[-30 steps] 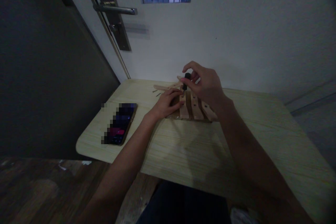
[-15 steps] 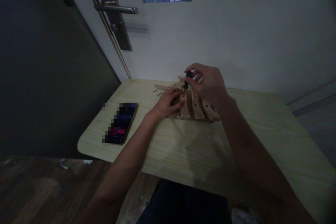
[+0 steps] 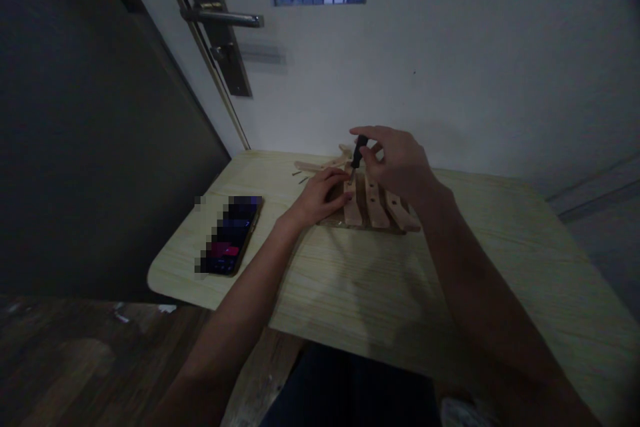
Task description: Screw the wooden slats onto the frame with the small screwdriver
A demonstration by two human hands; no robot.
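Observation:
My right hand point(image 3: 397, 157) pinches a small screwdriver point(image 3: 359, 150) by its black handle. The tool leans, its tip down at the upper hole of a pale wooden slat point(image 3: 353, 212). From the left, my left hand point(image 3: 320, 195) holds that slat, thumb and fingertips on it either side of the tip. Two similar wooden slats with dark holes, a middle one point(image 3: 379, 213) and a slanted right one point(image 3: 403, 215), lie alongside. All three rest across a brownish flat base point(image 3: 337, 221), partly hidden by my hands. Whether a screw sits under the tip is too small to tell.
More wooden pieces point(image 3: 310, 165) lie behind my left hand, with a couple of small screws point(image 3: 303, 180) beside them. A phone point(image 3: 233, 237) lies on the left of the light wood-grain table point(image 3: 330, 287). Behind the table stands a white door point(image 3: 320, 73) with a metal handle point(image 3: 227, 17).
My right hand has shifted slightly down and its index finger has straightened over the handle's top. The screwdriver leans a little more to the right. My left hand stays in place.

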